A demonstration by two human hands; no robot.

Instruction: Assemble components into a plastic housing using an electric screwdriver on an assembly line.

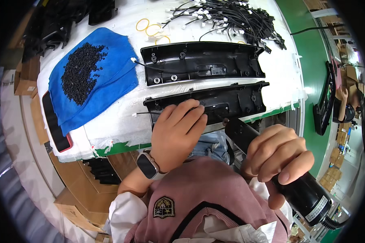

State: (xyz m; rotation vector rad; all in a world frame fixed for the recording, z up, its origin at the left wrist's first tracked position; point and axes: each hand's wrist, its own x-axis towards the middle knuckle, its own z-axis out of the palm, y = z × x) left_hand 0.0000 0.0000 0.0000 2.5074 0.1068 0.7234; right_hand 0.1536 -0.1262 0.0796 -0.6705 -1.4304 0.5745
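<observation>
My right hand [279, 156] is wrapped round a black electric screwdriver [304, 198] with a cord at its rear end. The tool's tip points at the right part of the nearer black plastic shell [235, 100]; I cannot tell whether it touches. My left hand [180, 135], a watch on its wrist, rests on that same shell with its fingers bent over the near edge and pressed together. A thin cable with a white plug sticks out of the shell's left end. Behind lies a second black plastic shell [202, 62], its hollow side up, with a black cable [166, 69] along it.
On the left, a blue cloth [117, 60] bears a heap of small black screws [83, 73]. A phone [54, 123] lies partly under the cloth. Bundled black cables [235, 18] with white plugs and yellow rubber bands [153, 30] lie at the back. Another person [346, 107] is at far right.
</observation>
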